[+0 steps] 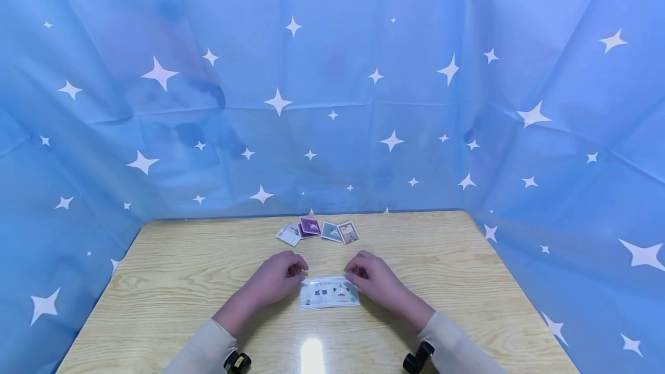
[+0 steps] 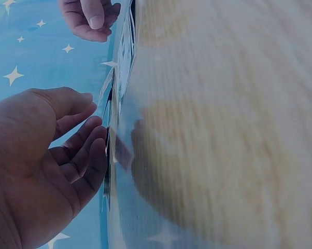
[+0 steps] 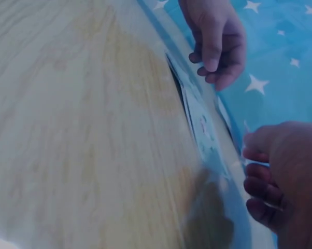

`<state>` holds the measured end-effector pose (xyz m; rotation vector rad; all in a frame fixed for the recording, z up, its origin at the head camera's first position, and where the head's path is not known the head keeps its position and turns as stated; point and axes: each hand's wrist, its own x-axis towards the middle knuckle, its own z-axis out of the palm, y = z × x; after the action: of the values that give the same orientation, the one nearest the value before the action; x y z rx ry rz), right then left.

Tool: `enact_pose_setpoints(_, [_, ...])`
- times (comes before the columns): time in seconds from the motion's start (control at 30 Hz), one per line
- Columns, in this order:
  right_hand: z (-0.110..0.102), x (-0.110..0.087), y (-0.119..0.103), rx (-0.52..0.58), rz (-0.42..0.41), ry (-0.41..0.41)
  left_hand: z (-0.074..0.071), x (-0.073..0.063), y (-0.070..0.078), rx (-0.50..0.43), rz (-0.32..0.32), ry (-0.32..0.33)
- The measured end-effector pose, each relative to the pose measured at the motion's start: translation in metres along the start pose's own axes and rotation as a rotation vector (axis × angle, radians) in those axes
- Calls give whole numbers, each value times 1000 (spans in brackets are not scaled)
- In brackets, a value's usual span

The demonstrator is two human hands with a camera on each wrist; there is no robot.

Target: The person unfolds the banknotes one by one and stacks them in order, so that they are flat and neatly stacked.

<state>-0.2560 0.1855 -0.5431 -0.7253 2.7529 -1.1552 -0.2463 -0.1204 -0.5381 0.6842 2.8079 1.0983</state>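
A small stack of paper play banknotes (image 1: pixel 329 293), the top one marked with a 2, lies on the table between both hands. My left hand (image 1: pixel 277 277) is at the stack's upper left corner, fingers loosely curled. At the upper right corner is my right hand (image 1: pixel 378 279), its fingers also bent. In the right wrist view, a gap shows between the right hand (image 3: pixel 285 176) and the notes (image 3: pixel 200 124). The left wrist view shows nothing clearly held in the left hand (image 2: pixel 47 155); whether its fingertips touch paper cannot be told.
Beyond the hands, near the table's back edge, lie several small notes or cards: a pale one (image 1: pixel 288 234), purple ones (image 1: pixel 310 225), a grey-green one (image 1: pixel 331 231) and a brownish one (image 1: pixel 348 232). A blue star-patterned curtain (image 1: pixel 332 74) surrounds the wooden table (image 1: pixel 208 258).
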Motion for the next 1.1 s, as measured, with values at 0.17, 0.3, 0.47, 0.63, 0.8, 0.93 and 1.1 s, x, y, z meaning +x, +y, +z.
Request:
enact_pose_setpoints(0.17, [2,9,-6,49,5,4,-2,3,-2,-10,-37,54])
enact_pose_setpoints(0.3, [5,21,-9,59,-8,0,-4,5,-4,-22,-76,111])
enact_pose_setpoints(0.47, [9,41,-17,40,-21,3,-6,10,-7,7,-142,193])
enact_pose_setpoints(0.63, [11,66,-27,25,-54,21,-13,18,-11,41,-179,271])
enact_pose_setpoints(0.8, [12,92,-39,2,-93,51,-22,27,-15,44,-211,321])
enact_pose_setpoints(0.93, [14,111,-51,-71,-111,62,-25,36,-21,62,-216,336])
enact_pose_setpoints(1.1, [22,133,-58,-150,-158,28,-25,46,-31,87,-231,310])
